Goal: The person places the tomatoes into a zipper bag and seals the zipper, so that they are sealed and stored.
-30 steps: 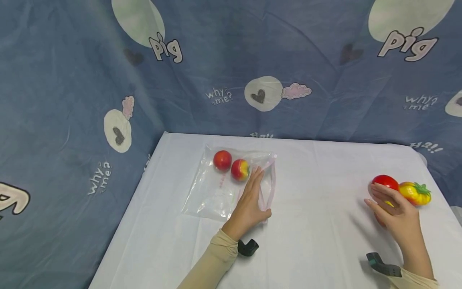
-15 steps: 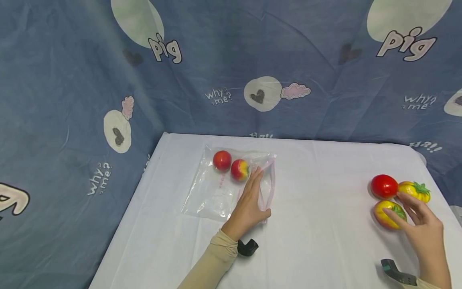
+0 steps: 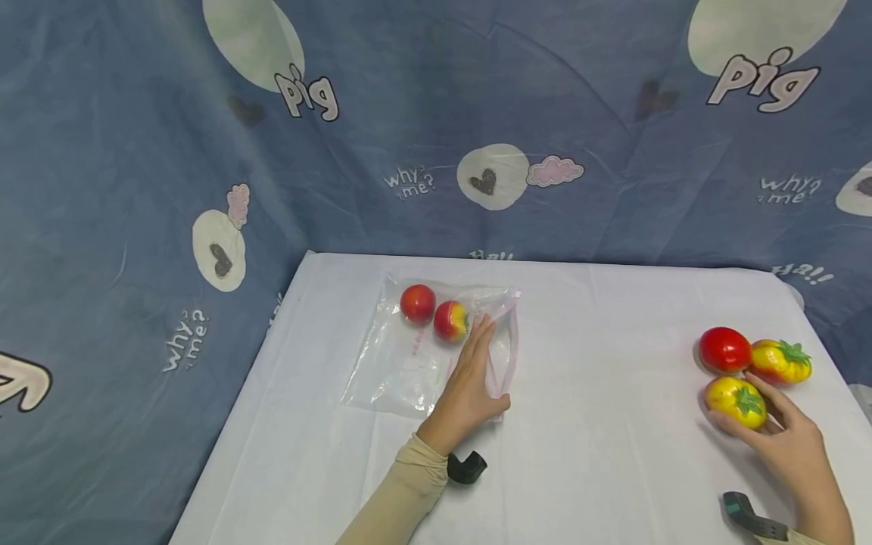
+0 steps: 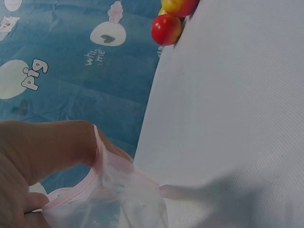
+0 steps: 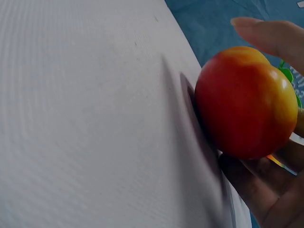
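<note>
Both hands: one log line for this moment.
left hand: touches clear plastic bag at its pink-edged mouth | right hand: around round yellow-red fruit, not gripping it

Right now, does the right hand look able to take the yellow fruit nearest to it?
Probably yes. The right hand has its thumb on one side of the yellow fruit and its fingers on the other; nothing else lies between. The red fruit just behind seems not to block it.

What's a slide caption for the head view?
Left hand at a clear bag containing a red fruit and a red-yellow fruit; right hand around a yellow fruit.
</note>
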Motion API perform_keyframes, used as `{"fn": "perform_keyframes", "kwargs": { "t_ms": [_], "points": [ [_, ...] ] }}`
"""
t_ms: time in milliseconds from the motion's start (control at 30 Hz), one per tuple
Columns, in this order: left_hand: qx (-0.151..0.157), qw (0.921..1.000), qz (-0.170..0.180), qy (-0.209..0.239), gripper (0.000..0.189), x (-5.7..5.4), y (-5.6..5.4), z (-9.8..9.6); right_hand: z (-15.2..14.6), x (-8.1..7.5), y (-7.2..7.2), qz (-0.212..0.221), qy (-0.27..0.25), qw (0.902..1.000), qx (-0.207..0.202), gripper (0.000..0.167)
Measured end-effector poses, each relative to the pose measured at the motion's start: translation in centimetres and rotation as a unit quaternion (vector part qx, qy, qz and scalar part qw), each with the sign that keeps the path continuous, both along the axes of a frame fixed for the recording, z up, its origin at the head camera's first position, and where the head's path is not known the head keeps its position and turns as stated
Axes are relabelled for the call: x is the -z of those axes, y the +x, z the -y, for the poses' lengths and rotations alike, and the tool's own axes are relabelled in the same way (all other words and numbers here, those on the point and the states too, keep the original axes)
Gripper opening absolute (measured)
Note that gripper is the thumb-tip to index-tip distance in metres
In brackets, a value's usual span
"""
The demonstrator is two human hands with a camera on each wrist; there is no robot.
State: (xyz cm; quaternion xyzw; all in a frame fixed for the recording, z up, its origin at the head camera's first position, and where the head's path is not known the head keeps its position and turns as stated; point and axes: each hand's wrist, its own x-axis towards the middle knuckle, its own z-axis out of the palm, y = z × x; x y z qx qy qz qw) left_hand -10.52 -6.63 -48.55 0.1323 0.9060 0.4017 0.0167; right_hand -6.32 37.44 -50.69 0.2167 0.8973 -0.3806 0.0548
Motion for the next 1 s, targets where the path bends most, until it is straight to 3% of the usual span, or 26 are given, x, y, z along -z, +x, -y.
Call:
{"fn": "perform_keyframes", "kwargs": {
  "t_ms": [500, 767, 1000],
  "points": [
    [-0.004, 1.0000, 0.005, -0.004, 0.115, -0.2, 0.1, -0.3, -0.5, 1.5, 0.7, -0.056, -0.001, 0.9984, 0.004, 0.088],
    [-0.003, 1.0000, 0.003, -0.001, 0.114, -0.1, 0.2, -0.3, 0.0, 1.5, 0.9, -0.055, -0.006, 0.9984, 0.014, 0.088],
    [-0.001, 1.0000, 0.002, 0.002, 0.114, -0.1, 0.1, -0.2, 0.4, 1.3, 0.9, -0.070, -0.031, 0.9970, -0.011, 0.083]
  ]
}}
